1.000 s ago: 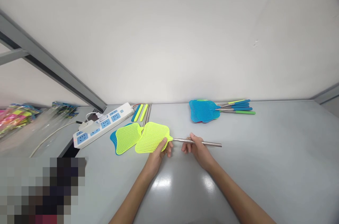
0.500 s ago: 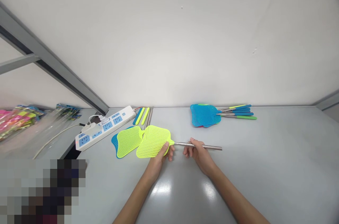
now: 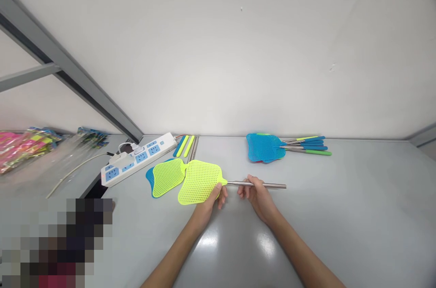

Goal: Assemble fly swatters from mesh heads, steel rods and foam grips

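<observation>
A yellow fly swatter point(image 3: 200, 181) with a bare metal rod is held across both hands above the grey table. My left hand point(image 3: 213, 201) pinches the swatter head near its neck, thumb on top. My right hand point(image 3: 258, 195) is closed round the metal rod point(image 3: 274, 185), whose end sticks out to the right without a grip. Left of it lie another yellow swatter head point(image 3: 167, 178) and a blue one point(image 3: 150, 179) partly under it. Behind them are yellow and blue handle sleeves point(image 3: 185, 146) and thin metal rods point(image 3: 193, 149).
A pile of fly swatters point(image 3: 265, 148), blue on top, lies by the wall with handles pointing right. A white power strip point(image 3: 146, 158) with plugs sits at the left. Beyond the metal frame point(image 3: 85, 83) are plastic-wrapped packs point(image 3: 29, 147). A blurred patch covers the lower left.
The view has shifted slightly. Both hands keep the same hold on the swatter, and its rod has turned slightly closer to level.
</observation>
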`<state>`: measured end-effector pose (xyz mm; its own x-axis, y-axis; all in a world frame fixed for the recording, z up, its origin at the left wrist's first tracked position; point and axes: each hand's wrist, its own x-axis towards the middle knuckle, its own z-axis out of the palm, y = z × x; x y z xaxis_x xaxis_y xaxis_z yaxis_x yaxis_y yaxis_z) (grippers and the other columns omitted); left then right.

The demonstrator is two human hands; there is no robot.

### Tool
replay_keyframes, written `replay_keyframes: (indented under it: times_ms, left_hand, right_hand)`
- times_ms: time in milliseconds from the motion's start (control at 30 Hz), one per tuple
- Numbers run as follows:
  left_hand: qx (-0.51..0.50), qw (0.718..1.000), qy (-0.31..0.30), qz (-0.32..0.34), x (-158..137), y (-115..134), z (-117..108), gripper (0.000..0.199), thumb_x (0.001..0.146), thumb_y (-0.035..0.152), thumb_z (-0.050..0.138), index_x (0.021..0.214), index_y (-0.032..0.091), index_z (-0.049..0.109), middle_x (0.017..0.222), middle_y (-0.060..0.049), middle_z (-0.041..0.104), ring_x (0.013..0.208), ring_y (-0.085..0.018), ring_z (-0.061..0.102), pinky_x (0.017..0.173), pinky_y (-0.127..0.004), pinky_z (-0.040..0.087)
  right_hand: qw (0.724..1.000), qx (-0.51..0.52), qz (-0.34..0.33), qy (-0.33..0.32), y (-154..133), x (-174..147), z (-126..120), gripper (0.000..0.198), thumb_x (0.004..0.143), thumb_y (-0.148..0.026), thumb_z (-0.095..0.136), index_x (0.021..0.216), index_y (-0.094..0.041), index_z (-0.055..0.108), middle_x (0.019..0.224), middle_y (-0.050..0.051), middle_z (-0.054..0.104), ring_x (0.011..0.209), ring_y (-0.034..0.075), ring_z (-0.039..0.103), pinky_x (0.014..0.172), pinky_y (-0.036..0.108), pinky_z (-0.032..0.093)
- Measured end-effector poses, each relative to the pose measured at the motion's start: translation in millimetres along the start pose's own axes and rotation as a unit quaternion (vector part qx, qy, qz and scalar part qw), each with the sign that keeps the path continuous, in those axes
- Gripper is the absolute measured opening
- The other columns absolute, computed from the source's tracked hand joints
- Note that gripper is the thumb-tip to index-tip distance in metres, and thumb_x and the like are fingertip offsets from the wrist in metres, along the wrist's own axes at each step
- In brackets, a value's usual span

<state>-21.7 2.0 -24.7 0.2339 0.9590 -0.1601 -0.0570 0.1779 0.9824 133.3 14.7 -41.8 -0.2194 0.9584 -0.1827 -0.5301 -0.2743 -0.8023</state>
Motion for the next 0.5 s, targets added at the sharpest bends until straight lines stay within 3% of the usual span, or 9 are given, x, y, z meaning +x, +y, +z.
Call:
replay_keyframes:
  times_ms: [500]
  left_hand:
    - [0.01,0.999,0.033,0.031,2.9,-6.9,-0.4,0.034,0.081,0.04,0.037,0.061,0.017,0.053,0.044,0.003,0.039,0.047,-0.011,0.037,0.054,-0.024,0.032]
  right_hand:
    - [0.999,-0.016,0.001,0.029,-2.2,-1.4,5.5,0.046,0.074,-0.038,0.042,0.033,-0.018,0.044,0.049,0.005,0.055,0.049,0.014,0.045,0.056,0.028,0.034]
